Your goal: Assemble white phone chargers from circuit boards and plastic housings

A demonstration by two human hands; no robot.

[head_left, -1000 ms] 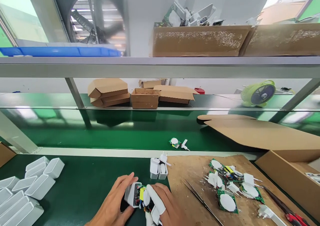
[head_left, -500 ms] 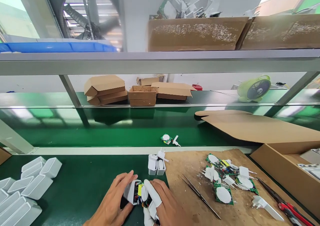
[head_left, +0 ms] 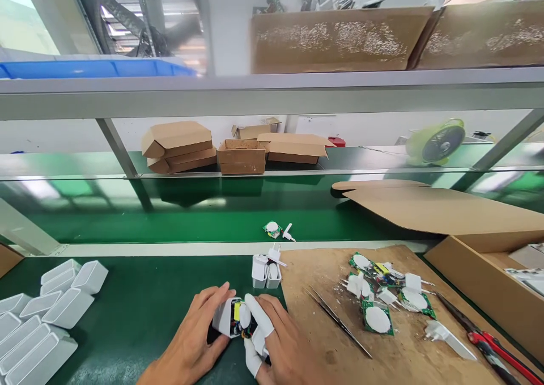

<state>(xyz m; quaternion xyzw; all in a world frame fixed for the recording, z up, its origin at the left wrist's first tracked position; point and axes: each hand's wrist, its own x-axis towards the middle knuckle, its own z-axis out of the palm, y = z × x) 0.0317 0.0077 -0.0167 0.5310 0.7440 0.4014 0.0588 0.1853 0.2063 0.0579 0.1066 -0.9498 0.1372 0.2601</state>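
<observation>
Probably the white housing (head_left: 222,320), clamped in the left hand (head_left: 193,333), is light and stiff, but the fragile-looking circuit board (head_left: 237,311), pinched by the right hand (head_left: 280,337), wants edge holds.

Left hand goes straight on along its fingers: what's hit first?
Left hand likely meets the pair of small white plastic casings standing ahead on the dark green worktop. Depth is unclear; it might pass above them.

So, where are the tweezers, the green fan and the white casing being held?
Tweezers (head_left: 345,329): head view, on the arms.
Green fan (head_left: 444,144): head view, on the grille.
White casing (head_left: 221,318): head view, on its outer wall.
</observation>
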